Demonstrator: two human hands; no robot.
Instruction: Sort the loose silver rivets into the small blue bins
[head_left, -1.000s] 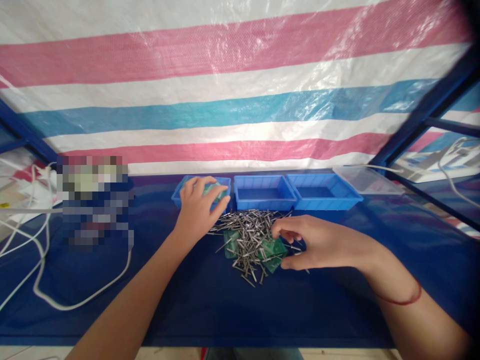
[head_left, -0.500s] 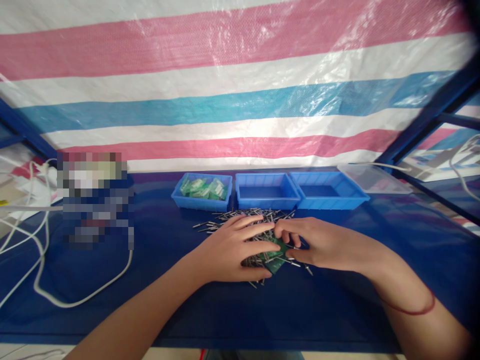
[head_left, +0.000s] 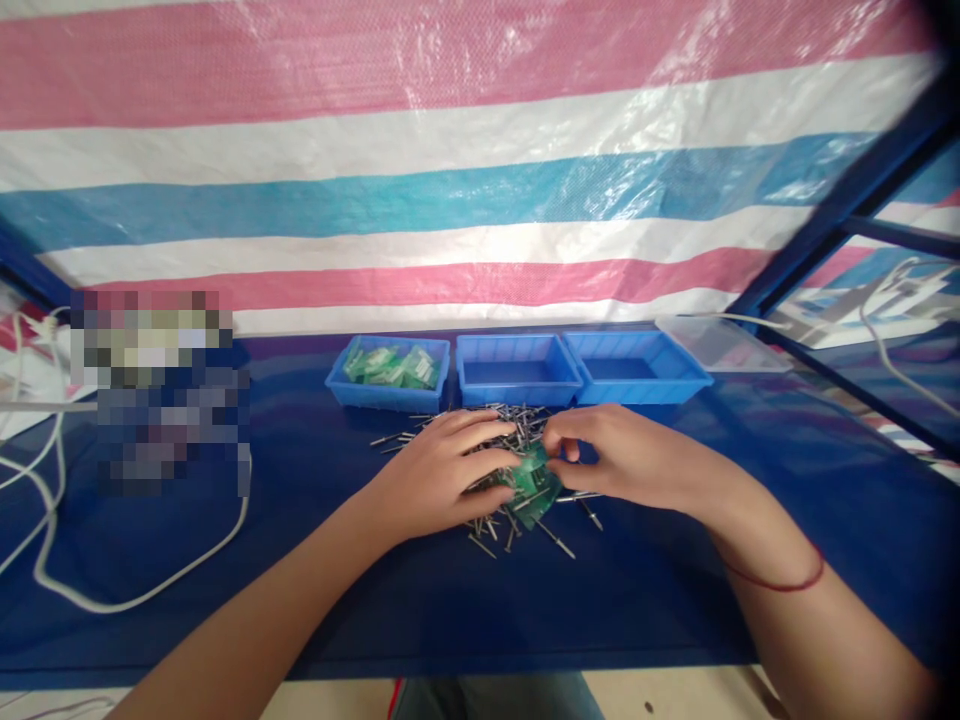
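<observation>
A loose heap of thin metal pop rivets (head_left: 517, 417) lies on the blue table, with a green plastic packet (head_left: 534, 490) among them. My left hand (head_left: 442, 470) rests palm down on the heap's left side, its fingers stretched out and spread, the tips by the packet. My right hand (head_left: 607, 455) comes in from the right, thumb and forefinger pinched at the packet's upper right edge. Some rivets lie across the packet, and several are scattered in front of it. Part of the heap is hidden under my left hand.
Behind the heap stand a blue bin of green packets (head_left: 388, 375), an empty middle bin (head_left: 517, 395) and an empty right bin (head_left: 645, 390). A clear plastic lid (head_left: 724, 345) lies at the back right. White cable (head_left: 112, 606) curls on the left, near a blurred-out area.
The packet shows more now, as my left hand has shifted left off it. My right thumb and forefinger have closed at its edge. The whole view has shifted slightly.
</observation>
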